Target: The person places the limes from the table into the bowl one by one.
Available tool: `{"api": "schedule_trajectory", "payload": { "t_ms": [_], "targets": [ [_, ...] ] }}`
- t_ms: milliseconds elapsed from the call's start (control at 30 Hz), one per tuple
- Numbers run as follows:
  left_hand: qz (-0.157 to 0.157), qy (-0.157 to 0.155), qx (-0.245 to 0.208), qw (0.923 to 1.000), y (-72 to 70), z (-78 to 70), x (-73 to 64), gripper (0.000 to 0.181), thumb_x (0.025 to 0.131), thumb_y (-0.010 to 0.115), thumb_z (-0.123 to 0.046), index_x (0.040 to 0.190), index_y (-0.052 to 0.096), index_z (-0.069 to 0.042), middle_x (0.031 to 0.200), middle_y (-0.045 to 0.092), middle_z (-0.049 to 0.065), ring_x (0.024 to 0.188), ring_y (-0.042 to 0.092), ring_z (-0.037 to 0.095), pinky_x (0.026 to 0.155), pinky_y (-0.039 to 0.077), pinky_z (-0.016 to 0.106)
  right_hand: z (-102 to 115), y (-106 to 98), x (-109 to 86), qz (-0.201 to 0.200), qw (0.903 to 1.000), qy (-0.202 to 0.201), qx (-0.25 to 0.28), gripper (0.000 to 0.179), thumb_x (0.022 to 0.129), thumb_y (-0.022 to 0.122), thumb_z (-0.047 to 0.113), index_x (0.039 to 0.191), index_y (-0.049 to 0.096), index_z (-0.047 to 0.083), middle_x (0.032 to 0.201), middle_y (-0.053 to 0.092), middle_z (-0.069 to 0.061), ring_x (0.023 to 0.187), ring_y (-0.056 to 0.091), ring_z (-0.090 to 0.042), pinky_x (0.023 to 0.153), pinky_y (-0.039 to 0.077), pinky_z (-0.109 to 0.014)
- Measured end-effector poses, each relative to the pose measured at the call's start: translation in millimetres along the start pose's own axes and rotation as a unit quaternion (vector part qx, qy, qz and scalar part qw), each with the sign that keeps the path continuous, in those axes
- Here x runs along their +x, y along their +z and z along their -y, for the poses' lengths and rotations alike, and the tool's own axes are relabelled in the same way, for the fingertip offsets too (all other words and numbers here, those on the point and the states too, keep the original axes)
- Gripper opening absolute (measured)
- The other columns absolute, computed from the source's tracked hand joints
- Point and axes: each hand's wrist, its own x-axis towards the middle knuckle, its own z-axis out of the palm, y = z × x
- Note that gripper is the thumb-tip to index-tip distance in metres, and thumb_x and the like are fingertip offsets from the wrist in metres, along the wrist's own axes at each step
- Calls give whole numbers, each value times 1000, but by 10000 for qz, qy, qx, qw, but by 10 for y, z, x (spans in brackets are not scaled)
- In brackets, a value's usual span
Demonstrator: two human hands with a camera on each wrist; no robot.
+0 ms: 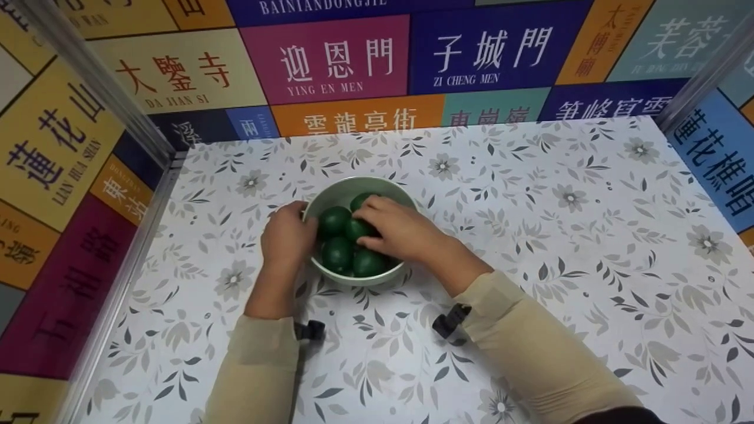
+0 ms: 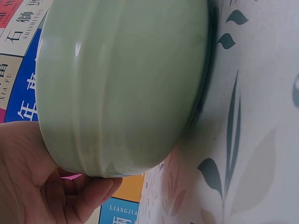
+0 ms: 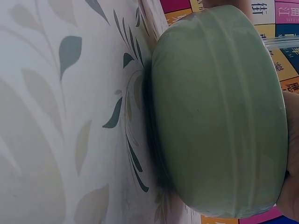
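A pale green bowl point(image 1: 359, 281) stands on the table with several smooth, dark green round fruits point(image 1: 337, 253) in it. At its left side my left hand point(image 1: 287, 235) grips the rim, the thumb over the edge. The left wrist view shows the fingers of that hand point(image 2: 88, 196) curled against the outside of the bowl point(image 2: 126, 88). My right hand point(image 1: 400, 228) reaches in over the right rim and pinches one dark green fruit point(image 1: 357, 228) between thumb and fingers. The right wrist view has the bowl's outer wall point(image 3: 215, 116) covering most of this hand point(image 3: 290, 154).
A white tabletop point(image 1: 530, 235) with a grey leaf and flower print surrounds the bowl. Panels with coloured blocks of writing point(image 1: 330, 65) rise at the back and both sides. Each sleeve cuff has a black wrist device point(image 1: 452, 321) near it.
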Motion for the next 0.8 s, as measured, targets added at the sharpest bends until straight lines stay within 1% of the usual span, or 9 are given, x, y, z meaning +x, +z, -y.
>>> {"api": "schedule_trajectory", "payload": {
  "t_ms": [167,333,467,667,767,800],
  "targets": [
    [11,41,14,10000,-1,-7,-7,38,100,56,-25,135,68,-13,122,73,11,113,68,31,100,50,53,3,-22,-10,78,9999,9,-63,47,101,67,36,140,62,11,136,57,-9,127,56,-26,111,46,-43],
    [-2,170,-51,9998,-27,-10,-30,37,100,55,-22,133,69,-11,117,74,12,112,68,32,100,50,52,2,-57,-28,207,9997,49,-137,48,101,66,35,143,60,12,137,57,-9,128,56,-26,111,47,-44],
    [3,254,-125,9996,-46,-20,-51,37,100,55,-20,132,69,-9,118,74,13,112,68,32,101,51,52,-7,-92,-65,273,9994,88,-208,48,101,66,35,143,60,13,138,57,-9,128,56,-26,111,47,-45],
    [55,209,-124,9997,-75,-45,-90,38,100,56,-18,135,67,-8,120,74,15,112,69,33,100,53,50,-21,-131,-135,236,9993,-54,-276,48,101,66,35,142,61,11,137,58,-10,128,57,-27,109,48,-45],
    [175,139,-230,9995,-88,-65,-103,40,101,55,-18,139,64,-8,124,72,16,112,69,32,98,55,48,-30,-161,-188,233,9992,-96,-300,48,101,67,35,142,61,10,136,59,-10,128,57,-27,109,48,-45],
    [242,93,-281,9993,-90,-73,-107,41,102,54,-18,141,63,-8,126,71,16,114,69,32,99,55,48,-38,-173,-209,233,9992,-108,-311,48,101,67,34,141,62,10,135,59,-10,127,57,-27,109,49,-45]
  ]
}}
